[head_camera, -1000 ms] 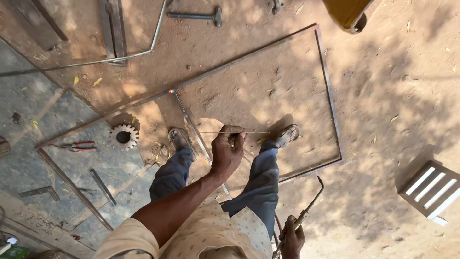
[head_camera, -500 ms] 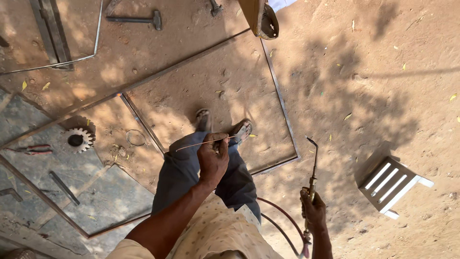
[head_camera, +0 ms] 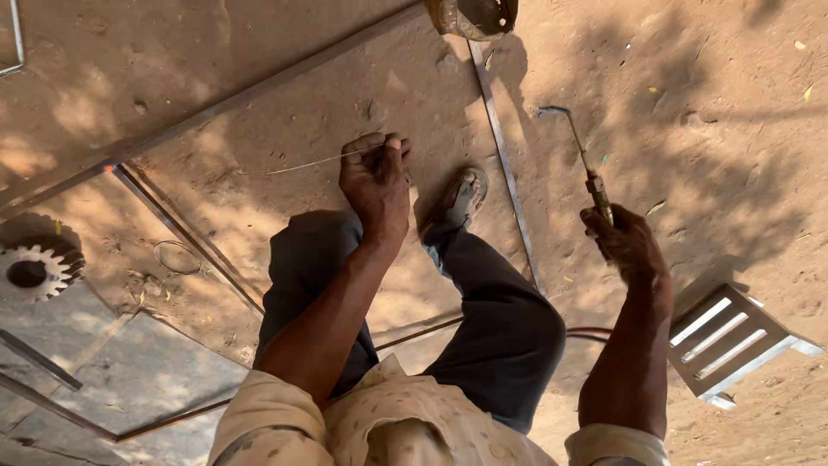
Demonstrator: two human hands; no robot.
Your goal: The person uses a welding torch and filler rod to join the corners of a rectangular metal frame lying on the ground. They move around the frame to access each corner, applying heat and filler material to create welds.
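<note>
My left hand (head_camera: 375, 177) pinches a thin metal rod (head_camera: 315, 161) that sticks out to the left over the dirt ground. My right hand (head_camera: 625, 242) grips a gas torch (head_camera: 586, 168) with a bent nozzle pointing up and away; no flame shows. I am squatting inside a rectangular steel bar frame (head_camera: 504, 164) that lies flat on the ground, with one sandalled foot (head_camera: 457, 203) visible between my hands. A hose (head_camera: 586, 334) trails behind my right arm.
A toothed gear (head_camera: 39, 269) lies at the left edge beside loose metal bars (head_camera: 39, 358) on a concrete patch. A small slatted metal stool (head_camera: 733, 341) stands at the right. A rusty round container (head_camera: 474, 15) sits at the top. A wire ring (head_camera: 177, 257) lies near the frame.
The view has swung left and closer. My right hand has lifted the torch up and forward beside the frame. My left hand still holds the thin rod over my knees.
</note>
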